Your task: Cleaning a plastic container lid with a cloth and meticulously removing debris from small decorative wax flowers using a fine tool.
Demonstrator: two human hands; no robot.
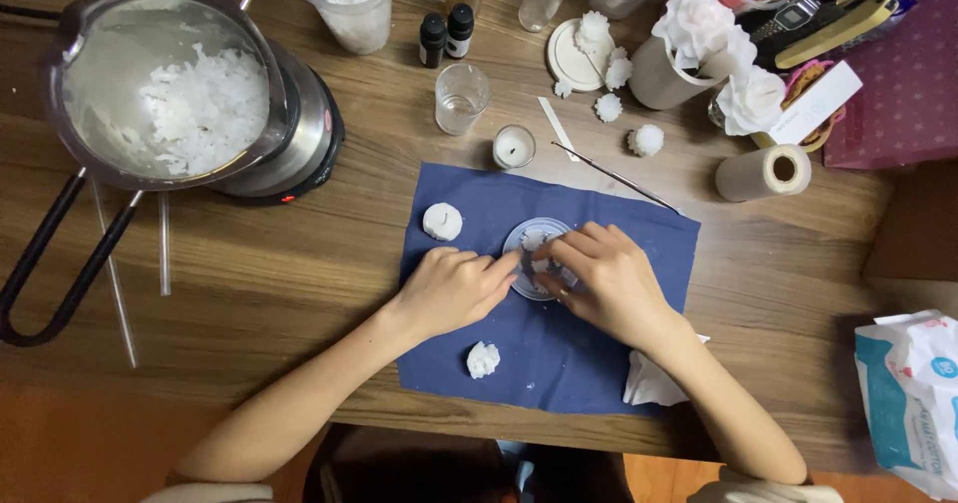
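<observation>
A small round clear dish (pixel 526 236) with white wax bits lies on a dark blue cloth (pixel 599 353). My left hand (pixel 454 286) rests at the dish's left rim, fingertips touching it. My right hand (pixel 609 278) covers the dish's right side, fingers pinching a white wax piece (pixel 540 265) over it. A white wax disc (pixel 442 222) lies on the cloth to the upper left. A white wax flower (pixel 483 359) lies near the cloth's front edge.
A steel pot (pixel 100 74) of white wax flakes sits on an electric heater at the far left. Behind the cloth stand a glass (pixel 461 98), a small candle (pixel 514 148), dark bottles (pixel 445 34), wax flowers (pixel 646 141) and a paper roll (pixel 763 172). A wipes pack (pixel 913 393) lies right.
</observation>
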